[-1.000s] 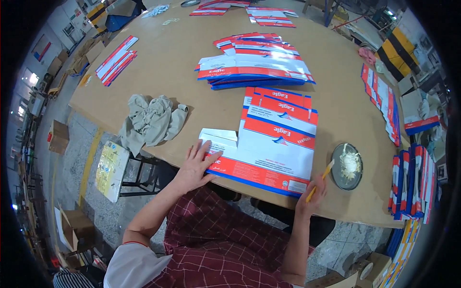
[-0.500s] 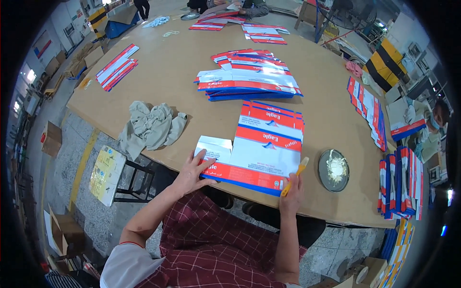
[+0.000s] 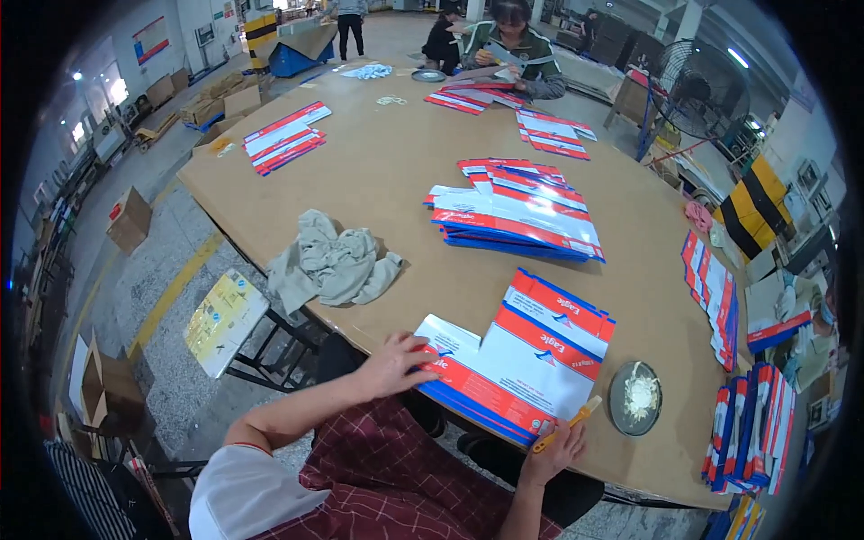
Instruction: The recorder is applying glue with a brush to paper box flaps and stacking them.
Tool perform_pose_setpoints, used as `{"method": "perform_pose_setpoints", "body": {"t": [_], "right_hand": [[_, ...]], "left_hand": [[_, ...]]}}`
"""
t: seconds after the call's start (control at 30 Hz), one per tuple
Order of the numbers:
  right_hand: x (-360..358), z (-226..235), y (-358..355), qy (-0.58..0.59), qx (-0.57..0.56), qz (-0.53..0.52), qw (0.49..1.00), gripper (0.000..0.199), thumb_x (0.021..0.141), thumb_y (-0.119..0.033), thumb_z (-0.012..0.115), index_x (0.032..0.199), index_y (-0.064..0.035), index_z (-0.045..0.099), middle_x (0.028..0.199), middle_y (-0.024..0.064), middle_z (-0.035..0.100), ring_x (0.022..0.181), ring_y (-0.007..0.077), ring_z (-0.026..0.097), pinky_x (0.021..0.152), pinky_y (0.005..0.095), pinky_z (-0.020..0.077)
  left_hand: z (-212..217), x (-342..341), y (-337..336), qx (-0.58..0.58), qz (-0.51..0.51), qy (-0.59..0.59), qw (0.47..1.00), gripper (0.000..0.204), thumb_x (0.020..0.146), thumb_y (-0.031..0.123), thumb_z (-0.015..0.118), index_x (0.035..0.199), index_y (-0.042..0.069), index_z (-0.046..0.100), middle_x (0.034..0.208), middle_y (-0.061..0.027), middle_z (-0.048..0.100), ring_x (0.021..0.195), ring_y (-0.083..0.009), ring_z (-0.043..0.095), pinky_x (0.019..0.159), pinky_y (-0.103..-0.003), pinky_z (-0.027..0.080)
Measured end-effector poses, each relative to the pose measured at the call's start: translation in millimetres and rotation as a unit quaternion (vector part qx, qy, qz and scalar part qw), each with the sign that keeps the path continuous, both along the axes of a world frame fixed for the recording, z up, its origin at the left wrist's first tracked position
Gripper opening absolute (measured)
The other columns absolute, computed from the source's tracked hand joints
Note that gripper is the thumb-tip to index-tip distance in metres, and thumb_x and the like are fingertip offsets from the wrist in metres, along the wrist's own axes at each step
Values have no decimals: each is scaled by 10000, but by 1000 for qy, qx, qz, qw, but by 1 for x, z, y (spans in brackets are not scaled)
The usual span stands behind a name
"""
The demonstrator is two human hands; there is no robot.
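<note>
A flat unfolded carton sheet [image 3: 526, 364], white with red and blue bands, lies at the near edge of the brown table [image 3: 387, 171]. My left hand [image 3: 396, 363] presses flat on its near left corner. My right hand [image 3: 553, 450] holds a yellow-handled brush [image 3: 569, 421] at the sheet's near right corner. A round dish of white paste [image 3: 635, 399] sits just right of the sheet.
A stack of the same sheets [image 3: 517, 220] lies farther out, with more piles [image 3: 283, 138] across the table and upright bundles [image 3: 751, 423] at the right. A grey cloth [image 3: 331, 261] is crumpled at the left edge. A person [image 3: 508, 45] works at the far side.
The view has tilted up, showing more of the far table. My left hand stays on the sheet's corner and my right hand keeps the brush at the near right corner.
</note>
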State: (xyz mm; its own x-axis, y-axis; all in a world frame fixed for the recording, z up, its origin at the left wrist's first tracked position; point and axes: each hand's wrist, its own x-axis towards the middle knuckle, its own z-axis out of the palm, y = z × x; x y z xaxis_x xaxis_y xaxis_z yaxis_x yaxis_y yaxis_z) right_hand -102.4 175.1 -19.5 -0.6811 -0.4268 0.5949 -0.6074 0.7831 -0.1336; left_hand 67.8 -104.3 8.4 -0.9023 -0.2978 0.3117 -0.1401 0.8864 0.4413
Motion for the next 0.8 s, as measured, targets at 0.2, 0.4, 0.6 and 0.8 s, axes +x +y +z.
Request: {"method": "perform_pose_setpoints", "body": {"t": [0.2, 0.4, 0.6, 0.8], "right_hand": [[-7, -11, 0, -47, -117, 72, 989, 190, 799, -78, 591, 982, -66, 542, 1173, 235, 486, 1020, 372, 507, 816, 453, 395], [-8, -13, 4, -47, -106, 78, 990, 234, 771, -55, 613, 990, -75, 534, 1172, 253, 478, 999, 365, 520, 807, 452, 393], [-10, -11, 7, -27, -112, 100, 988, 248, 794, -54, 605, 1018, -77, 499, 1146, 225, 486, 1013, 382, 503, 842, 460, 388], [37, 22, 5, -99, -249, 204, 942, 377, 727, 23, 619, 1061, -81, 478, 1113, 174, 498, 972, 323, 517, 802, 382, 429]], "left_hand": [[47, -106, -89, -139, 67, 62, 986, 479, 778, 341, 618, 1160, 70, 516, 1221, -153, 467, 1170, -319, 400, 972, -488, 282], [70, -206, -148, -128, 74, -169, 974, 488, 782, 256, 612, 1209, 63, 472, 1223, -181, 467, 1150, -330, 442, 948, -470, 352], [100, -158, -115, -247, 31, -77, 965, 431, 741, 101, 563, 1161, 37, 491, 1026, -140, 590, 960, -281, 573, 779, -362, 474], [67, -34, 15, -301, -128, -12, 945, 494, 729, 120, 501, 1197, -31, 463, 1126, -171, 550, 1039, -299, 543, 862, -382, 455]]}}
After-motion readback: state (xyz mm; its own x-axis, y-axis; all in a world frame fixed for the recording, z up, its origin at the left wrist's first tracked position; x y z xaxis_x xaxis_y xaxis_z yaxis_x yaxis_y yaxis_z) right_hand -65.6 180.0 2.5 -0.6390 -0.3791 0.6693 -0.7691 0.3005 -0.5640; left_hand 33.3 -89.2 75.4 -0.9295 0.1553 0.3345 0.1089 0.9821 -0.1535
